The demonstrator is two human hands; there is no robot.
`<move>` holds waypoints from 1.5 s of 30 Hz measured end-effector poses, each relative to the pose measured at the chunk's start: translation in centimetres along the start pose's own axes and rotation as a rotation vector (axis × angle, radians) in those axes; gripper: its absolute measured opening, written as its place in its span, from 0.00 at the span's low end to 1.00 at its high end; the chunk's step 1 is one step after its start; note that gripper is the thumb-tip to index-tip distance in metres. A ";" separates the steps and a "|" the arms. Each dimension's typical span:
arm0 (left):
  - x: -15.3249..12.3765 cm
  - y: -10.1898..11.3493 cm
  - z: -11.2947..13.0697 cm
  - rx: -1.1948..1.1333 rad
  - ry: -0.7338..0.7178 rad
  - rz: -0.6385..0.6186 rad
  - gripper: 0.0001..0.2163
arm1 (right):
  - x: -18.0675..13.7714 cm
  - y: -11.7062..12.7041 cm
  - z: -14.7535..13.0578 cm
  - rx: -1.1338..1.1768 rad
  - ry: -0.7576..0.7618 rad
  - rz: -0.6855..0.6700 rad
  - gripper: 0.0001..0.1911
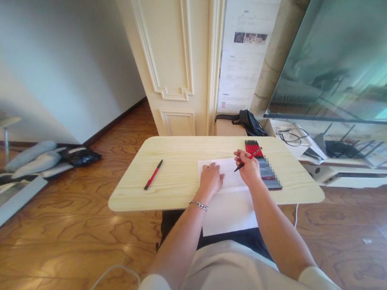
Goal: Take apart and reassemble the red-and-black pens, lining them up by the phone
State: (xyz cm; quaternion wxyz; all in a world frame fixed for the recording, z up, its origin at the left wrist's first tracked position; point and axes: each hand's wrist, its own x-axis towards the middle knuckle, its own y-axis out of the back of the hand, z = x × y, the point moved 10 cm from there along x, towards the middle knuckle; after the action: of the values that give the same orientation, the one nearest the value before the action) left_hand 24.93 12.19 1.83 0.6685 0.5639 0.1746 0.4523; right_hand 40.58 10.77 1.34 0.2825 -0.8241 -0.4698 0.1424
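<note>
A red and black pen (pixel 256 152) is gripped in my right hand (pixel 249 168), its dark tip slanting down to the left above the paper. My left hand (pixel 211 180) rests on the white sheet of paper (pixel 229 211), fingers lying on its upper part and holding nothing. The sheet hangs over the table's near edge towards my lap. Beside my right hand lies a pen case (pixel 269 173), partly blurred by pixels, with a row of red and black pens (pixel 251 144) at its top. Another red and black pen (pixel 153 174) lies apart on the left of the table.
The pale wooden table (pixel 132 196) has rounded corners. Behind it are a cream panel (pixel 165 39) and a black bag (pixel 251 122). A low white cabinet (pixel 354 176) with cables stands right, under a large screen (pixel 351 43). A white cord (pixel 100 276) crosses the floor.
</note>
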 end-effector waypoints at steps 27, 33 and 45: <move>-5.8 2.5 1.4 -0.678 0.132 0.053 0.12 | -1.2 -0.7 -1.4 0.231 0.001 -0.039 0.11; -6.0 1.1 3.9 -0.876 0.118 -0.034 0.16 | -4.1 -1.2 -1.9 0.178 0.058 -0.061 0.09; -5.8 -0.5 0.2 -1.701 0.463 0.243 0.20 | -9.9 -0.7 1.3 -0.146 -0.124 -0.119 0.14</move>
State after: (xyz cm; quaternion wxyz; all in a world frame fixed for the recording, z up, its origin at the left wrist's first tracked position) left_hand 22.25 7.44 -0.12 0.7565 -0.2142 -0.1504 0.5994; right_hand 34.33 2.99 0.44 0.2001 -0.8027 -0.5438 0.1412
